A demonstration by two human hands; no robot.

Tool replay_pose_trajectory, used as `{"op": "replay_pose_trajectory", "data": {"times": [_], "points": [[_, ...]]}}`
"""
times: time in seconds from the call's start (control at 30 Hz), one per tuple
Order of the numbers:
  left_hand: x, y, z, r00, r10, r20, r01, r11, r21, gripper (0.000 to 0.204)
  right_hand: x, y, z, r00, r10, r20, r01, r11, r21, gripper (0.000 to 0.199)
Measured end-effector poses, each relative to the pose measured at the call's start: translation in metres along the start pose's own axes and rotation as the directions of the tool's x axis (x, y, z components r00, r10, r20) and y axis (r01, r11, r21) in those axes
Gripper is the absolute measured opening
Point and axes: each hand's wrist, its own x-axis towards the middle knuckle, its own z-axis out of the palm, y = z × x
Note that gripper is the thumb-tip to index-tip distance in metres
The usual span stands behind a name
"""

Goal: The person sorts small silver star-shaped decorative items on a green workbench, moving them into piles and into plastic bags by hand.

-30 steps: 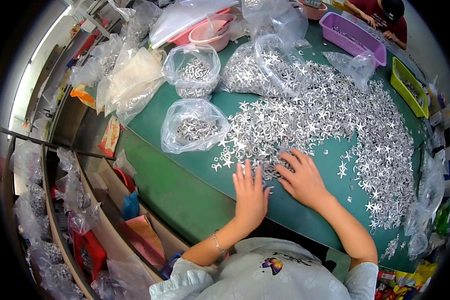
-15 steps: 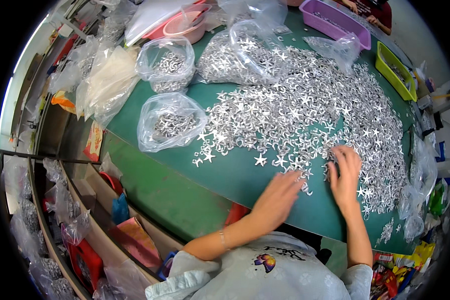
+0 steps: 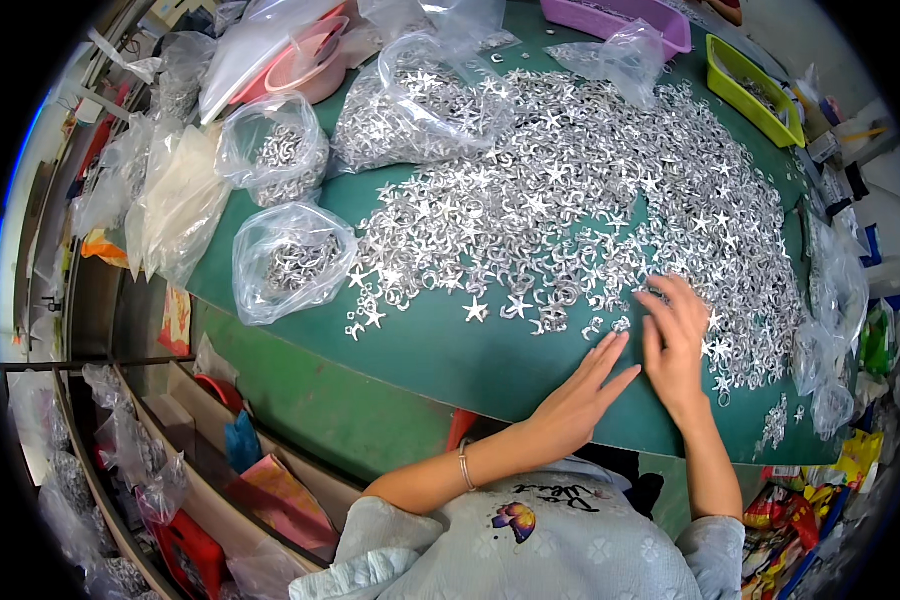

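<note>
A broad spread of small silver star and crescent charms (image 3: 540,190) covers much of the green tabletop (image 3: 450,365). At the near edge of this spread, my left hand (image 3: 582,400) lies low over the table. Its fingers are stretched out, with the tips by a few loose charms (image 3: 605,327). My right hand (image 3: 675,330) is just to the right, fingers apart and bent, touching the charms at the edge of the pile. I see nothing held in either hand. Clear plastic bags (image 3: 295,265) with more charms stand at the pile's left.
A large clear bag of charms (image 3: 410,120) lies at the back, near a pink basin (image 3: 310,70). Purple (image 3: 620,22) and lime green (image 3: 755,90) trays stand at far right. Shelving with bagged goods (image 3: 180,470) is at lower left. Part of another person (image 3: 727,10) shows at the top.
My left hand has drawn back slightly toward me, its fingers now straightened. My right hand stays by the pile with fingers still apart. The whole view has shifted a little.
</note>
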Motion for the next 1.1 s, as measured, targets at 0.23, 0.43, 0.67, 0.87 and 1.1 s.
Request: {"op": "replay_pose_trajectory", "data": {"times": [0.23,0.43,0.67,0.87,1.1], "points": [[-0.018,-0.015,-0.052,0.964,-0.062,-0.257,0.164,0.903,0.397,0.046,0.003,-0.018,0.002,0.971,-0.096,0.218,0.092,0.995,0.031,0.035],[-0.014,-0.019,-0.05,0.967,-0.159,-0.199,0.247,0.773,0.585,0.046,-0.023,-0.037,-0.005,0.932,-0.003,0.362,0.045,0.993,-0.105,0.048],[-0.013,-0.022,-0.053,0.963,-0.13,-0.237,0.243,0.8,0.549,0.044,-0.048,-0.037,-0.015,0.935,0.006,0.355,0.005,1.0,-0.027,0.043],[-0.029,-0.024,-0.063,0.964,-0.146,-0.224,0.252,0.775,0.579,0.047,-0.077,-0.006,-0.028,0.973,0.092,0.212,-0.044,0.974,-0.223,0.037],[0.0,-0.014,-0.038,0.998,-0.031,-0.057,0.057,0.827,0.559,0.051,-0.06,-0.03,-0.015,0.974,0.18,0.139,-0.154,0.972,-0.177,0.034]]}}
